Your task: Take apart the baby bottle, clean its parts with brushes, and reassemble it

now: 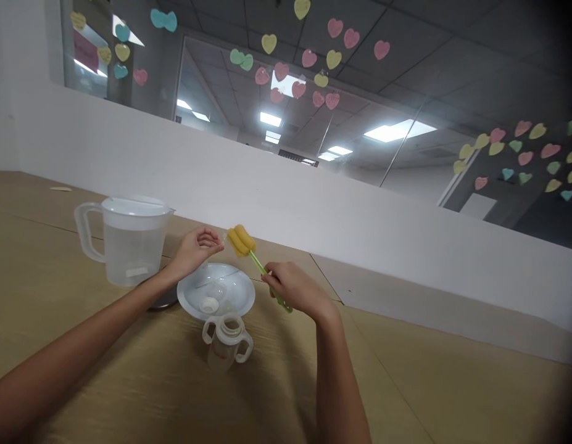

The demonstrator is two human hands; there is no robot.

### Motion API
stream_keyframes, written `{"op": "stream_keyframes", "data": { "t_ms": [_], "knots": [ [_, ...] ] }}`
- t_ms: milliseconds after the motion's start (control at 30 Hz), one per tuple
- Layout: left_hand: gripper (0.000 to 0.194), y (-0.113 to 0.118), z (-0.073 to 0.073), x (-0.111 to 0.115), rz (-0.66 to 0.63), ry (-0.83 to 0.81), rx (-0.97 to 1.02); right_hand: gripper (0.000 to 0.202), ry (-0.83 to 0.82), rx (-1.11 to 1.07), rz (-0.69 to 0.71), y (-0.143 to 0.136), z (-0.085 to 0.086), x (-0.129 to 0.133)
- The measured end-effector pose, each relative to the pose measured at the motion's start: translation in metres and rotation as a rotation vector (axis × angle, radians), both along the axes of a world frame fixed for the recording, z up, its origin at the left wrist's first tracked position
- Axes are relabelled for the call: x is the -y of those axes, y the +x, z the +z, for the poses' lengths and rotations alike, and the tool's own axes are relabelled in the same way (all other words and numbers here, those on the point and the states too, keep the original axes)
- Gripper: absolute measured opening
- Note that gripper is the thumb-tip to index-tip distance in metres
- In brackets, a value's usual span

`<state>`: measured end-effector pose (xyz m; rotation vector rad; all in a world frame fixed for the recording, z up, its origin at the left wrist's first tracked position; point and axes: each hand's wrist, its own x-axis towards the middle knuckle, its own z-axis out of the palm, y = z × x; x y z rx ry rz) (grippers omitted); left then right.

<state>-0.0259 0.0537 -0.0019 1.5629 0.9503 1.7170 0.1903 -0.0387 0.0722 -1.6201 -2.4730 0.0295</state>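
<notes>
My right hand (292, 285) is closed around the green handle of a bottle brush (242, 240), whose yellow sponge head points up and to the left. My left hand (197, 250) is pinched at a small clear piece (224, 239) close to the sponge; its kind is too small to tell. Below both hands sits a white bowl (186, 296) with a clear dome-shaped part and a white ring-like part (209, 304) in it. In front of the bowl stands a baby bottle (223, 348) with two side handles and an uncovered mouth.
A lidded translucent pitcher (135, 246) stands at the left, behind my left forearm. A dark round object (165, 301) is partly hidden beside the bowl. At the back, a white wall (267, 203) rises from the brown tabletop (406, 370), with windows above.
</notes>
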Motion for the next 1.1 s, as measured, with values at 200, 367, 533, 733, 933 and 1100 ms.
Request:
{"op": "stream_keyframes", "data": {
  "t_ms": [200,367,533,733,933,1100],
  "knots": [
    [0.033,0.005,0.002,0.007,0.024,0.067,-0.059,0.027,0.209,-0.023,0.003,-0.007,-0.001,0.002],
    [0.035,0.000,0.004,0.003,0.084,0.042,0.005,0.031,0.150,-0.051,0.044,-0.002,0.005,0.009],
    [0.032,-0.008,0.006,-0.002,0.123,0.045,-0.030,0.034,0.178,-0.086,0.029,0.006,0.011,0.018],
    [0.031,-0.006,0.012,0.009,0.089,0.121,0.003,0.031,0.184,0.021,-0.046,0.000,0.006,0.014],
    [0.034,0.000,0.014,0.016,-0.008,0.105,0.010,0.031,0.154,-0.029,0.110,-0.006,0.004,0.016],
    [0.040,-0.007,0.021,0.014,0.027,0.083,0.079,0.029,0.073,-0.008,0.156,-0.001,0.006,0.019]
  ]
}}
